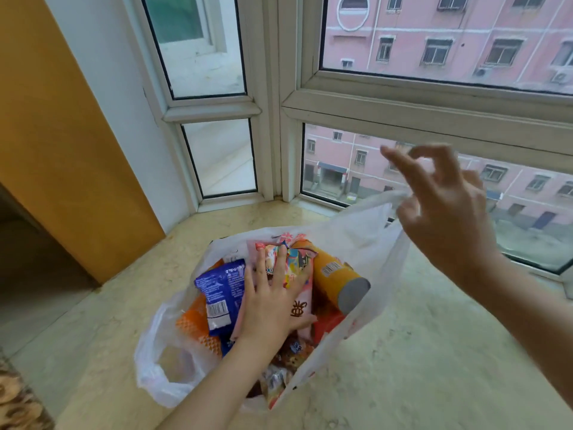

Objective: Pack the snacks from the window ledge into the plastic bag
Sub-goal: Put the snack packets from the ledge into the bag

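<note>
At the lower centre of the frame, a translucent white plastic bag [366, 243] sits open on the marble window ledge [434, 352]. The left hand [273, 299] lies inside the bag's mouth, fingers straight and spread, pressing flat on a pink snack packet [302, 305] with a colourful printed wrapper. Just left of that hand lies a blue snack packet [221, 290] (a white barcode label shows on its lower part), and an orange packet [193, 324] lies beneath it. Right of the hand, an orange cylindrical can [335, 274] with a grey end cap lies tilted, cap toward the lower right. Smaller wrapped sweets [288, 358] fill the near end of the bag.

At the right of the frame, the right hand [446, 206] is raised above the ledge, its lower fingers pinching one bag handle [393, 197] and holding that side up; the index finger and thumb are loosely extended. The other handle [161, 367] droops at the lower left. White window frames [273, 119] fill the upper frame, with a pink building [449, 32] visible outside.
</note>
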Motion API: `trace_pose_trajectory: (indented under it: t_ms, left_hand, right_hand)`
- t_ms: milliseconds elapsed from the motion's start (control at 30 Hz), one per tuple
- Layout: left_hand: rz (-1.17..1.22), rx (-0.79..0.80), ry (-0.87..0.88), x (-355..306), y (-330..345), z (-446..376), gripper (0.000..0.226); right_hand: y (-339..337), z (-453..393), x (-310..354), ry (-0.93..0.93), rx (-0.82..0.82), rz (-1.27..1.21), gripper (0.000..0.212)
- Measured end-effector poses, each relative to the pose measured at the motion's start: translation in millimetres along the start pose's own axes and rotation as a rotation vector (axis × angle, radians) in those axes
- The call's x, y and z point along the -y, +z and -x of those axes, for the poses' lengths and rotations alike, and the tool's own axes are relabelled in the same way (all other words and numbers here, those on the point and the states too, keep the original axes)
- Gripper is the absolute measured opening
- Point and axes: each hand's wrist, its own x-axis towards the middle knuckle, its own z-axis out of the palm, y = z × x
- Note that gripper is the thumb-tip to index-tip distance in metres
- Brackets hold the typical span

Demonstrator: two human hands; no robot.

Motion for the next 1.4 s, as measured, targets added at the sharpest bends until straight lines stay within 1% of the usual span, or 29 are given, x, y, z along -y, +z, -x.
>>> trace_pose_trajectory:
  t_ms: [67, 133, 200, 267, 367, 500, 567, 700, 733, 800, 867, 933, 967, 1000, 1033, 1067, 1100, 1133, 1200, 1233, 1300, 1400]
  left_hand:
    - [0.061, -0.024, 0.003, -0.7, -13.8, -8.7, 0.092]
    - [0.164, 0.034, 0.027, -5.1, -11.7, -16.7, 0.080]
    - [0.239, 0.080, 0.111, -15.2, 5.7, -20.0, 0.074]
    - [0.212, 0.159, 0.169, -30.3, 22.3, -23.0, 0.072]
    - [0.209, 0.218, 0.153, -52.5, 33.7, -37.5, 0.074]
    - [0.283, 0.271, 0.140, -57.1, 23.8, -44.6, 0.069]
    - [0.241, 0.243, 0.156, -47.2, 22.3, -34.7, 0.069]
    - [0.079, 0.138, 0.174, -26.1, 15.4, -5.1, 0.068]
    - [0.083, 0.162, 0.177, -21.7, 11.5, 1.2, 0.069]
    - [0.096, 0.149, 0.207, -10.2, 8.5, 19.6, 0.074]
    - [0.094, 0.127, 0.264, 3.3, 6.8, 43.5, 0.076]
    - [-0.012, 0.115, 0.383, 19.7, 3.9, 61.3, 0.068]
    - [-0.075, 0.146, 0.424, 27.7, -2.8, 66.1, 0.060]
    - [-0.150, 0.230, 0.453, 34.1, -11.5, 67.9, 0.054]
    - [-0.207, 0.345, 0.470, 38.5, -20.7, 66.9, 0.054]
    - [-0.248, 0.467, 0.470, 42.0, -30.1, 64.8, 0.060]
    - [-0.272, 0.553, 0.462, 44.5, -39.8, 61.2, 0.064]
    - [-0.304, 0.619, 0.479, 45.1, -51.5, 57.6, 0.064]
    - [-0.301, 0.764, 0.540, 43.7, -69.8, 51.0, 0.053]
    - [-0.273, 0.811, 0.560, 41.7, -79.6, 47.2, 0.050]
    - [-0.247, 0.814, 0.607, 36.2, -98.7, 38.7, 0.050]
    - [-0.248, 0.654, 0.666, 25.3, -129.0, 23.2, 0.037]
  right_hand:
    - [-15.3, -19.4, 5.0, 0.006, -0.074, -0.025, 0.076]
    - [-17.8, -25.3, 4.6, 0.023, -0.095, -0.025, 0.068]
    - [-6.9, -13.5, -4.2, 0.019, -0.047, 0.027, 0.059]
    - [9.4, 13.7, -18.8, -0.008, 0.023, 0.103, 0.050]
    - [23.0, 47.3, -36.1, -0.026, 0.088, 0.139, 0.040]
    - [22.4, 55.6, -42.0, -0.019, 0.118, 0.147, 0.036]
    - [22.3, 58.2, -42.5, -0.048, 0.122, 0.173, 0.036]
    - [26.4, 62.8, -32.2, -0.106, 0.170, 0.169, 0.040]
    - [27.2, 63.2, -28.4, -0.117, 0.178, 0.154, 0.040]
    - [27.9, 64.4, -21.3, -0.147, 0.204, 0.127, 0.040]
    - [26.2, 64.1, -14.9, -0.170, 0.226, 0.105, 0.040]
    - [24.5, 62.6, -5.4, -0.198, 0.238, 0.098, 0.040]
    - [24.7, 63.5, 0.5, -0.222, 0.250, 0.094, 0.039]
    - [25.3, 64.9, 7.2, -0.252, 0.275, 0.088, 0.038]
    - [26.8, 67.5, 14.1, -0.284, 0.305, 0.086, 0.038]
    - [28.2, 71.0, 21.5, -0.310, 0.342, 0.088, 0.039]
    - [29.8, 74.7, 28.8, -0.329, 0.375, 0.093, 0.040]
    - [30.9, 79.7, 36.5, -0.340, 0.415, 0.103, 0.042]
    - [31.0, 89.6, 52.5, -0.357, 0.503, 0.119, 0.051]
    - [30.7, 94.1, 59.8, -0.357, 0.544, 0.120, 0.057]
    - [28.9, 103.4, 71.4, -0.316, 0.652, 0.141, 0.070]
    - [23.4, 118.6, 76.6, -0.218, 0.819, 0.185, 0.093]
